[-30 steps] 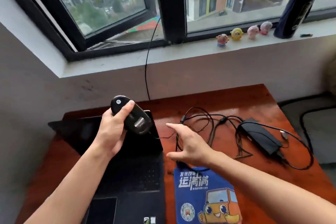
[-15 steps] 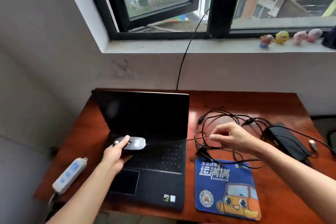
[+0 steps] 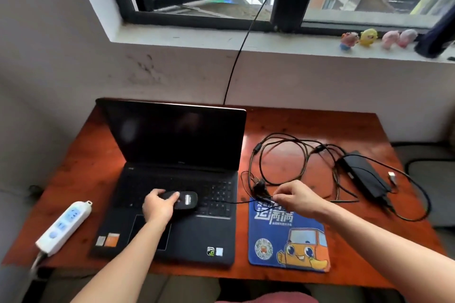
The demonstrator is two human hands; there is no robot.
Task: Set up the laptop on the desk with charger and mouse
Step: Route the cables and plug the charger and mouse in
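- Head view: your left hand has its fingers curled round the black mouse, held belly-up just above the keyboard of the open laptop, whose screen is dark.
- Your right hand pinches the thin mouse cable at the top edge of the blue mouse pad; the cable runs nearly straight between your hands.
- The mouse looks light, hard and smooth-shelled. Grip it across its sides, not by the cable, and turn it over before it goes onto the pad.
- The cable is limp and thin and lies among the charger leads, so it is likely to snag. Draw it out gently rather than tugging.
- Its USB plug seems to lie far right on the desk, just beside the charger brick. Take it by the plug body.
- The brick looks dense and rigid. Lift it by the block, never by its leads.
- A white power strip lies left of the laptop, well apart from the charger.
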